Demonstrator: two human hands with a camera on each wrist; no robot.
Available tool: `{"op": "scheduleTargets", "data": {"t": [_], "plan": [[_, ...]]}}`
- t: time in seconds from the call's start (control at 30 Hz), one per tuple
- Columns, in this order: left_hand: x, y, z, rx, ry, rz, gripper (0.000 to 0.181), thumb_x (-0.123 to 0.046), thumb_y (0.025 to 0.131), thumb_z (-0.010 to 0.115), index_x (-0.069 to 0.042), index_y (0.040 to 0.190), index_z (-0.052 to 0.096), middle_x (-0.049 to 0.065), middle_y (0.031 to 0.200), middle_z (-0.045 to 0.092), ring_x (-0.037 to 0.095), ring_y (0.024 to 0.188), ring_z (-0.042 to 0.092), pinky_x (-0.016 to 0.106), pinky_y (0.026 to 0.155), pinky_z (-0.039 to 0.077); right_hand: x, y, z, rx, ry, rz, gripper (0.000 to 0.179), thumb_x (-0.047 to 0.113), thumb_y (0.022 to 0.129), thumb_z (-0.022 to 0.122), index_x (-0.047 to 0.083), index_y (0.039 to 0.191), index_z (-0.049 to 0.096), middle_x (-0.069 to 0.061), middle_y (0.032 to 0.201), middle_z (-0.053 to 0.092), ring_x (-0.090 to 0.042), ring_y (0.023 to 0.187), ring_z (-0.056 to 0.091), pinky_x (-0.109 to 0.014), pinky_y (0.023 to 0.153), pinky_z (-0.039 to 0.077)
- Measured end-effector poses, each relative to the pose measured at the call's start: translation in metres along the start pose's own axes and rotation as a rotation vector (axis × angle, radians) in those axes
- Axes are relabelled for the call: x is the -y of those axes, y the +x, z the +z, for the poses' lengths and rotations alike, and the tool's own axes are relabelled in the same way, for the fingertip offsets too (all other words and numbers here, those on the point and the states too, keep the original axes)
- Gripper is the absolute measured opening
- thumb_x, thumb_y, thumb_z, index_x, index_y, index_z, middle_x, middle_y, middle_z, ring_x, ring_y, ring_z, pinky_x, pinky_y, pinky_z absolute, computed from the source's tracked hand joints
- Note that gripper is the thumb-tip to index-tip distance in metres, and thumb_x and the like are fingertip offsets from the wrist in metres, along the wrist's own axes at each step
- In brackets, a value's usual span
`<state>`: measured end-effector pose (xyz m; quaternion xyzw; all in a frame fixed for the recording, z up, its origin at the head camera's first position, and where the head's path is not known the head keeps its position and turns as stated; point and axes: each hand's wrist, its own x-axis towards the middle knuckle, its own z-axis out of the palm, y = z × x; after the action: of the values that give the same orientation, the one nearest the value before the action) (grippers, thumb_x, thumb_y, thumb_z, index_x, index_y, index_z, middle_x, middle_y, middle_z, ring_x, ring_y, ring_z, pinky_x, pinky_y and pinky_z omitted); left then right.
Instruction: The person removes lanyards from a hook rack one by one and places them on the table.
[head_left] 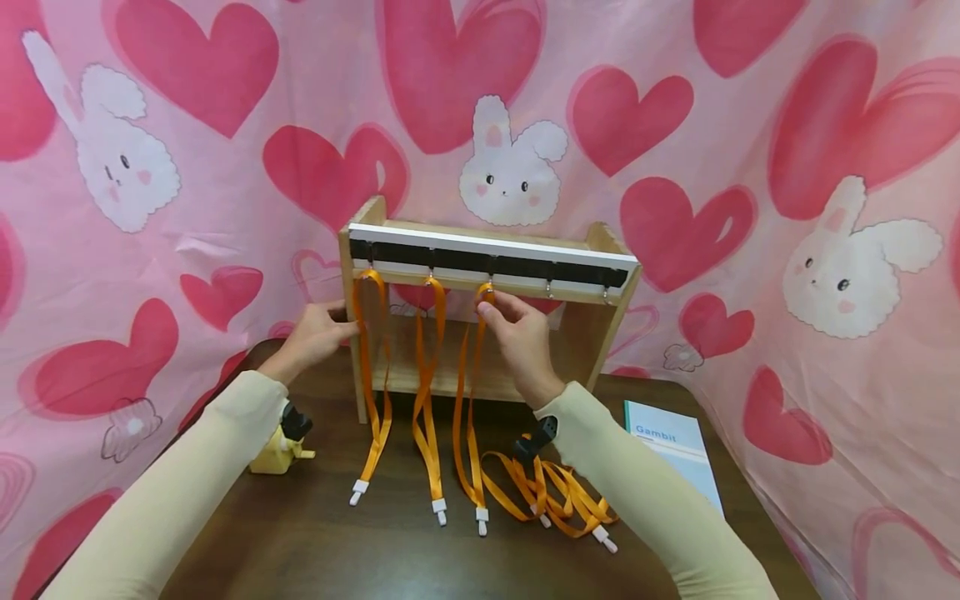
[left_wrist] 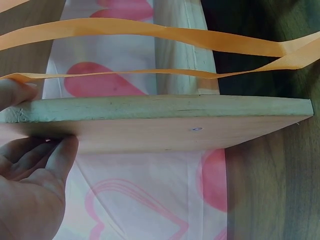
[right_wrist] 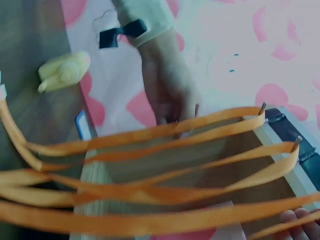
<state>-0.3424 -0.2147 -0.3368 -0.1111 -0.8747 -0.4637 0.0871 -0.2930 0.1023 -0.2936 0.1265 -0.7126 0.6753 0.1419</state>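
A wooden rack (head_left: 480, 387) stands on the table with a row of metal hooks along its black-and-white front strip (head_left: 450, 250). My left hand (head_left: 315, 333) grips the edge of its left side panel (left_wrist: 200, 107), thumb on one face and fingers on the other. Two orange lanyards hang from the first hook (head_left: 369, 257) and second hook (head_left: 431, 271). At the third hook, my right hand (head_left: 525, 342) pinches the top loop of another orange lanyard (head_left: 459, 408), whose white clip (head_left: 482, 518) hangs low. The right wrist view shows these straps sideways; the right fingers (right_wrist: 300, 227) sit at its lower edge.
Several orange lanyards (head_left: 558, 492) lie in a tangled heap by my right forearm. A booklet (head_left: 675, 450) marked "Gambit" is at the right, and a small yellow object (head_left: 273, 454) stands behind my left wrist. Pink heart-patterned cloth (head_left: 322, 75) surrounds the table. Two right-hand hooks (head_left: 606, 293) hold nothing.
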Motion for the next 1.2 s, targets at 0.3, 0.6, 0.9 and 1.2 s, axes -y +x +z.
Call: {"op": "scheduleTargets", "data": {"t": [0.3, 0.6, 0.9, 1.2], "plan": [[-0.001, 0.001, 0.0, -0.009, 0.024, 0.012, 0.049, -0.017, 0.094, 0.07, 0.003, 0.138, 0.06, 0.026, 0.131, 0.066, 0.019, 0.077, 0.063, 0.015, 0.067, 0.053, 0.003, 0.004, 0.018, -0.024, 0.127, 0.041, 0.029, 0.023, 0.094, 0.073, 0.005, 0.117, 0.072, -0.014, 0.11, 0.077, -0.023, 0.098, 0.077, -0.041, 0.102, 0.055], [-0.001, -0.001, 0.0, -0.004, 0.026, -0.015, 0.051, -0.016, 0.095, 0.067, 0.001, 0.142, 0.056, 0.025, 0.135, 0.064, 0.031, 0.1, 0.067, 0.034, 0.086, 0.062, -0.001, 0.009, 0.021, -0.028, 0.1, 0.065, 0.026, 0.02, 0.101, 0.062, 0.003, 0.117, 0.071, -0.024, 0.107, 0.074, -0.022, 0.087, 0.077, -0.044, 0.094, 0.059], [0.0, -0.001, 0.0, -0.01, -0.004, -0.009, 0.047, -0.013, 0.095, 0.067, 0.003, 0.138, 0.059, 0.027, 0.131, 0.066, 0.033, 0.102, 0.065, 0.036, 0.084, 0.062, -0.005, 0.011, 0.013, 0.005, -0.019, 0.016, 0.024, 0.021, 0.101, 0.059, 0.008, 0.115, 0.074, -0.013, 0.103, 0.078, -0.021, 0.092, 0.078, -0.037, 0.09, 0.06], [0.0, 0.0, 0.003, -0.028, 0.005, 0.019, 0.049, -0.015, 0.092, 0.068, 0.004, 0.136, 0.061, 0.028, 0.128, 0.067, 0.022, 0.092, 0.067, 0.026, 0.077, 0.061, -0.003, 0.007, 0.01, 0.004, 0.02, 0.024, 0.023, 0.02, 0.101, 0.06, 0.007, 0.114, 0.074, -0.014, 0.107, 0.078, -0.021, 0.096, 0.077, -0.035, 0.088, 0.061]]}}
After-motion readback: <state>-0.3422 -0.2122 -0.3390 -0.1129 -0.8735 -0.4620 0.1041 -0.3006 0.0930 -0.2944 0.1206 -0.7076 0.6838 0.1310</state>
